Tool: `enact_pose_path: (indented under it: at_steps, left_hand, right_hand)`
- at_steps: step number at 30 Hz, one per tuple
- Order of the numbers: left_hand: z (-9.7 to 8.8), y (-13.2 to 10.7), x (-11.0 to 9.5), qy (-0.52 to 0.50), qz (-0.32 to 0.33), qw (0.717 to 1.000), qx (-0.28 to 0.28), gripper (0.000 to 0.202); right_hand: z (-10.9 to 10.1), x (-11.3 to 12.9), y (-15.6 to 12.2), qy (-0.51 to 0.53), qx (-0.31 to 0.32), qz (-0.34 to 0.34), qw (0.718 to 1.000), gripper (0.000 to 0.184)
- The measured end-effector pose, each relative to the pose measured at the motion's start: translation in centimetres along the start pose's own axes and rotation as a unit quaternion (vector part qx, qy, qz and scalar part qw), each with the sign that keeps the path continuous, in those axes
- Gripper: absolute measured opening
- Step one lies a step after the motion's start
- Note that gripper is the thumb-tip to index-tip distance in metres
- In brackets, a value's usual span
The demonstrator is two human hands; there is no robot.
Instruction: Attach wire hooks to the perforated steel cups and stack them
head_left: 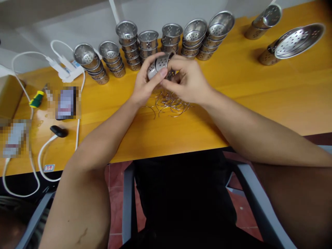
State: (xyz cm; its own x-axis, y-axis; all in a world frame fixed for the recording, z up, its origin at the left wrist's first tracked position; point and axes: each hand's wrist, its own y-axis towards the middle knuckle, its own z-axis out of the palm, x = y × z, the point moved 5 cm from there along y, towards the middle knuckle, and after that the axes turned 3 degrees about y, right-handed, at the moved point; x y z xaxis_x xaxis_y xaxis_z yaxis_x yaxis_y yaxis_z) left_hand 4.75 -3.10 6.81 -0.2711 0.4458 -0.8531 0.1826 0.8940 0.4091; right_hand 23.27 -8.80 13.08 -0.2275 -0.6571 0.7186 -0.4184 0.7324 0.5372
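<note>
Perforated steel cups, stacked and in hand, with loose wires

Tabletop [259, 100]: yellow-brown wood, standing against a pale wall [178, 10]; bears all the items below.

Chair [129, 204]: grey arms, at the near edge, above red floor tiles [116, 207].

Stacks [109, 52]: nested cups, seven stacks in a row along the back, mouths up, several leaning; two more, tilted, lie farther right, well apart from the row.

Box [10, 93]: brown, partly in view at the far left edge.

Hands, two, bare, meeting over the middle of the tabletop. Left hand [144, 81]: grasping a cup, thumb across its near side. Right hand [190, 81]: fingers curled against the cup's right end; whether they pinch the cup or something finer cannot be told.

Power strip [70, 73]: white, with plugs and cables, left of the row.

Phone [66, 103]: blurred screen, below the power strip.

Device [15, 138]: pale, blurred, near the left edge, a white cable at its lower end.

Cup [163, 62]: held tilted between the hands, raised in front of the stacks.

Screwdriver [36, 99]: yellow-and-green handle, left of the phone.

Black object [59, 131]: rounded, below the phone, joined to a white cable.

Label [49, 168]: small, numbered, at the near edge.

Wires [172, 103]: thin, curved, in a loose tangle directly below the hands.
</note>
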Motion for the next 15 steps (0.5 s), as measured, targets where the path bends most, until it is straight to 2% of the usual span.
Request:
enact_pose_path:
  at_steps: [2,6,10,15]
  left_hand:
    - [-0.1,0.1,0.4,-0.068,-0.017,0.997,0.038,0.073]
    - [-0.5,-0.7,0.3,-0.15,-0.064,0.984,0.07,0.081]
    - [-0.5,-1.3,0.0,-0.155,-0.101,0.98,0.077,0.076]
    - [-0.5,-1.0,0.2,-0.136,-0.088,0.985,0.063,0.079]
  right_hand:
    - [0.8,-0.8,-0.5,0.031,0.017,-0.008,0.999,0.054]
    - [1.4,-2.3,-1.1,0.085,0.087,-0.015,0.993,0.066]
    - [1.0,-2.7,-1.4,0.083,0.107,-0.004,0.991,0.069]
    - [0.9,-2.7,-1.4,0.074,0.106,0.014,0.991,0.076]
